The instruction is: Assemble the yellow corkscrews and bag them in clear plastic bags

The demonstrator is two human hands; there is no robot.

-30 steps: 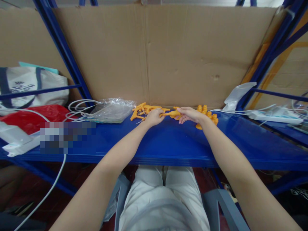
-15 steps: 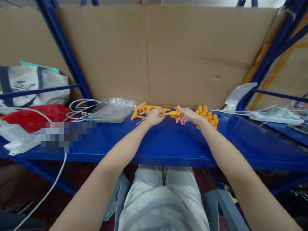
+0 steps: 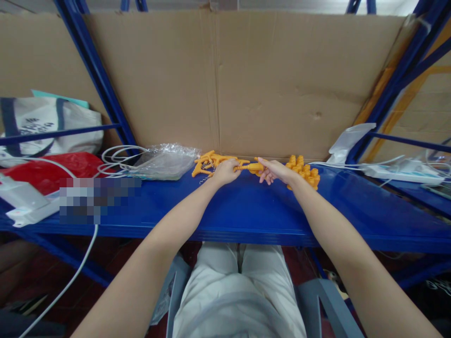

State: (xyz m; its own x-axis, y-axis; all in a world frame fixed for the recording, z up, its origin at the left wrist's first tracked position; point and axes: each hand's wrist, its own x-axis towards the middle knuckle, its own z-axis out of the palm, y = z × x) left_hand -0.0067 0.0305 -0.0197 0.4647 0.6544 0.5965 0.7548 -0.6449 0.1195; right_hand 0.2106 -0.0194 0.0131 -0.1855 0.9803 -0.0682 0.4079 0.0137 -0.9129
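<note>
A yellow-orange plastic part (image 3: 251, 167), slim and ribbed at the left and wider at the right, lies level between my hands just above the blue shelf. My left hand (image 3: 227, 172) is closed round its slim end. At the wider end, my right hand (image 3: 276, 172) pinches it with the thumb stretched along the top and the other fingers loosely curled below. Branching yellow-orange pieces (image 3: 204, 163) and dark, curly screw-like bits (image 3: 204, 181) lie beside my left hand. Behind my right wrist stands a cluster of yellow-orange cup-like pieces (image 3: 303, 170).
A blue shelf top (image 3: 246, 211) spans the front, with a cardboard panel (image 3: 268, 84) behind. Clear plastic bags (image 3: 165, 162), white cables (image 3: 114, 155) and a red bag (image 3: 77, 166) sit left. A white power strip (image 3: 401, 171) lies right.
My right hand's thumb and fingers have shifted slightly at the wide end of the plastic part. My left hand keeps its hold; the other pieces stay put.
</note>
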